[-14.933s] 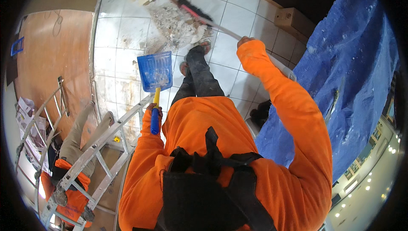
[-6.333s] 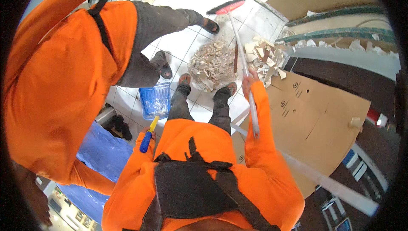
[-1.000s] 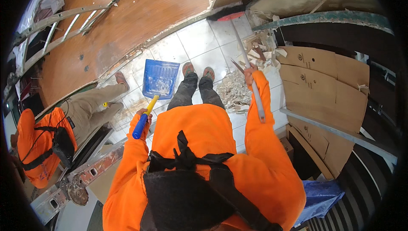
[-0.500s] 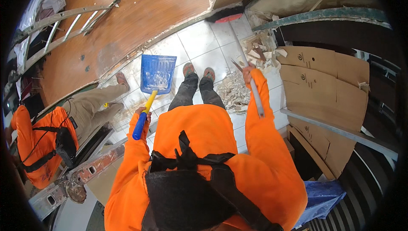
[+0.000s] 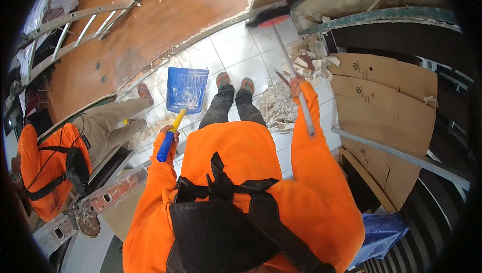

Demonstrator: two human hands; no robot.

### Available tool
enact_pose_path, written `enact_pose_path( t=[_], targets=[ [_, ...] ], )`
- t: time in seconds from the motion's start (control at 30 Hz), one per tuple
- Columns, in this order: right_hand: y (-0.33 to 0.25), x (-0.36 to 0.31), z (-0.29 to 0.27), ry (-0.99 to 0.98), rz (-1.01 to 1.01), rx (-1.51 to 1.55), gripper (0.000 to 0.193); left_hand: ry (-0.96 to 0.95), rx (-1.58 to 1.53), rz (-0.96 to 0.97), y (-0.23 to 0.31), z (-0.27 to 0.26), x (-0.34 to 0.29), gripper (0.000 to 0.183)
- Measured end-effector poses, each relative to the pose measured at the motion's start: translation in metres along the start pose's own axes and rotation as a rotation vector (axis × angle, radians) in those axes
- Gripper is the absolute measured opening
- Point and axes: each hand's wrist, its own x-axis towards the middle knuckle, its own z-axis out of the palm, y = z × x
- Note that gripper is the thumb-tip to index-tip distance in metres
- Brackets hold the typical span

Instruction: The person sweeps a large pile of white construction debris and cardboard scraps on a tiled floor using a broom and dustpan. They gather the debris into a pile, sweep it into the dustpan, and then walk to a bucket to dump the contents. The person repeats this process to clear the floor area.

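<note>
My left hand [image 5: 169, 133] is closed round the yellow and blue handle of a dustpan [image 5: 186, 90]. The dustpan's blue scoop carries whitish dust and points away from me, left of my feet. In my right hand [image 5: 296, 85] is the grey pole of a broom [image 5: 271, 17], its lower end lying along my forearm. The broom's dark bristles and red head meet the floor by the far wall's edge. A thin pointed piece [image 5: 281, 77] sticks out beside my right hand; what it is I cannot make out. Below that hand lies a heap of rubble [image 5: 277, 103].
Broken pieces [image 5: 306, 63] lie along the right side of the tiled floor [image 5: 234, 47]. Flattened cardboard [image 5: 384, 102] leans at the right, with a metal bar [image 5: 396, 153] across it. A ladder [image 5: 75, 42] stands far left. A co-worker in orange [image 5: 55, 167] is at my left.
The broom head has shifted slightly to the right, and my right hand a little with it. The dustpan has barely moved. The co-worker's arm at the left has shifted slightly.
</note>
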Motion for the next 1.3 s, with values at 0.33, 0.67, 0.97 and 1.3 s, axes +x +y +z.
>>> enact_pose_path(
  t=[0.33, 0.67, 0.97, 1.3],
  targets=[
    [-0.020, -0.023, 0.013, -0.078, 0.146, 0.375, 0.007, -0.087, 0.058, 0.017, -0.002, 0.015, -0.010, 0.031],
    [0.058, -0.060, 0.047, 0.105, -0.350, -0.119, 0.003, -0.002, 0.011, 0.081, 0.002, 0.020, -0.038, 0.034],
    [0.021, -0.025, 0.023, 0.032, -0.054, -0.087, 0.005, 0.054, 0.054, 0.016, 0.007, 0.004, 0.005, 0.029],
    [0.011, -0.021, 0.034, 0.047, -0.121, 0.075, 0.035, -0.088, 0.109, 0.065, -0.006, 0.012, 0.003, 0.030]
  ],
)
